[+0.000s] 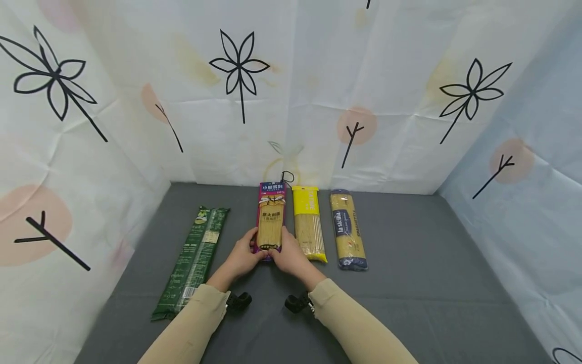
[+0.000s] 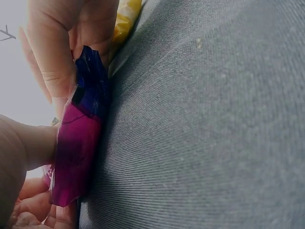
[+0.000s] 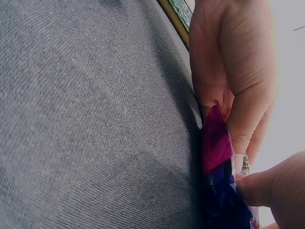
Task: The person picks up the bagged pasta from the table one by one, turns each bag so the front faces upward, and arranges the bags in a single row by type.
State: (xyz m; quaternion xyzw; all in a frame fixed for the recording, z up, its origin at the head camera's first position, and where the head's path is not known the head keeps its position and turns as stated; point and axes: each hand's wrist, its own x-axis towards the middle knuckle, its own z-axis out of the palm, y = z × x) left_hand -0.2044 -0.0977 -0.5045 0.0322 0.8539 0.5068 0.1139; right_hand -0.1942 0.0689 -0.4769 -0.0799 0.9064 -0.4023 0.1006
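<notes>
A purple and dark-blue pack of spaghetti (image 1: 271, 215) lies on the grey cloth, its near end between both hands. My left hand (image 1: 242, 258) grips its left edge, thumb on top and fingers along the side. From the right edge my right hand (image 1: 292, 257) grips it the same way, the thumbs close together. The left wrist view shows the pack's magenta and blue end (image 2: 78, 148) low against the cloth. In the right wrist view the left thumb and the right thumb both press on the pack's end (image 3: 217, 143). Fingertips beneath the pack are hidden.
Right of the pack lie a yellow-topped spaghetti pack (image 1: 310, 222) and a blue-labelled one (image 1: 348, 230). A long green packet (image 1: 191, 263) lies slanted at the left, partly behind the left sleeve. Patterned white curtains (image 1: 309, 101) enclose the grey tabletop (image 1: 409, 283) at the back and sides.
</notes>
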